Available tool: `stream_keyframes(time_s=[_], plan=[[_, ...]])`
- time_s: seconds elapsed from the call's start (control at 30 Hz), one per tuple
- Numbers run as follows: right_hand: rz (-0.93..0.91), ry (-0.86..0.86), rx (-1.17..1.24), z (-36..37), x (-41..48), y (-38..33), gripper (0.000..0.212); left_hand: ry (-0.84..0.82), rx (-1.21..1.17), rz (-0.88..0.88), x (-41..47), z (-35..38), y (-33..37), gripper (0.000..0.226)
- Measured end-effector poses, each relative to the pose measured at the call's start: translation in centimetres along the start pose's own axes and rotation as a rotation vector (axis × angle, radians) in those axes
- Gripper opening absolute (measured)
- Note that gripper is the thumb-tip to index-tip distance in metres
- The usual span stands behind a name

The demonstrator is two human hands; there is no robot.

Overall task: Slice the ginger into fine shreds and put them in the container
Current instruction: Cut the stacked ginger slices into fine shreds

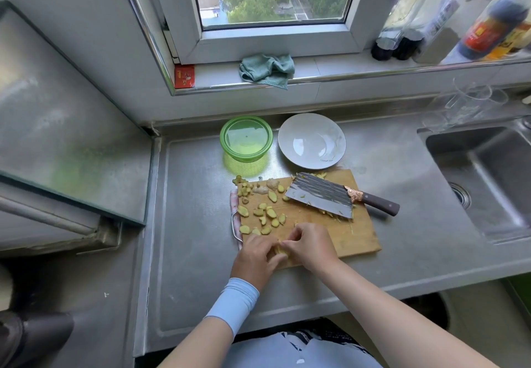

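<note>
At board (356,235) near edge: left hand (255,258), right hand (310,245) both pinch ginger stack (279,250), fingers curled round it. Loose slices (265,215) lie beyond; cleaver (321,198) idle on board. I judge stacking for shredding. Next: right hand fetches cleaver. Container (246,139) behind board.

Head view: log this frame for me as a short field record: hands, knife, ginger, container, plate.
left hand: pinches gathered ginger at the board's near edge
right hand: pinches the same ginger
cleaver: lying on cutting board, unheld
loose slices: scattered on the board's left half
green container: behind the board, no ginger seen inside
white plate: right of container
</note>
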State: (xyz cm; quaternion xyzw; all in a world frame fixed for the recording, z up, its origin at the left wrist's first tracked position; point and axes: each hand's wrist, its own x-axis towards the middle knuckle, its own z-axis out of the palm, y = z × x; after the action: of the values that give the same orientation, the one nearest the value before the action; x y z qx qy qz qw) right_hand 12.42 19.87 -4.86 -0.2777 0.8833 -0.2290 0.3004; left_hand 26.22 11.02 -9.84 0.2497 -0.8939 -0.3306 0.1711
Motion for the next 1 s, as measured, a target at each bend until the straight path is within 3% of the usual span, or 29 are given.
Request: stream_keyframes(time_s=[0.1,0.17,0.3,0.53,0.63,0.8,1.0], plan=[[-0.130,0.070,-0.029,-0.8,0.0,0.5,0.021,-0.001,0.004,-0.028,0.2,0.0,0.6,0.036],[-0.183,0.142,-0.079,-1.5,0.4,1.0,0.013,0.023,0.010,0.009,0.4,0.2,0.7,0.029],[-0.116,-0.044,-0.206,-2.5,1.4,1.4,0.040,0.043,0.001,0.042,0.2,0.5,0.7,0.016],[-0.188,-0.050,-0.188,-2.9,1.5,1.2,0.021,0.017,-0.020,-0.010,0.0,0.1,0.7,0.021],[-0.095,-0.027,-0.007,-2.6,0.4,1.1,0.015,0.029,-0.014,-0.037,0.1,0.3,0.7,0.021],[0.376,-0.109,0.618,-1.6,-1.0,1.2,0.012,0.058,0.011,-0.007,0.2,0.3,0.9,0.020],[0.505,-0.117,0.972,-1.4,-1.8,0.8,0.013,0.046,0.032,-0.047,0.3,0.4,1.3,0.021]])
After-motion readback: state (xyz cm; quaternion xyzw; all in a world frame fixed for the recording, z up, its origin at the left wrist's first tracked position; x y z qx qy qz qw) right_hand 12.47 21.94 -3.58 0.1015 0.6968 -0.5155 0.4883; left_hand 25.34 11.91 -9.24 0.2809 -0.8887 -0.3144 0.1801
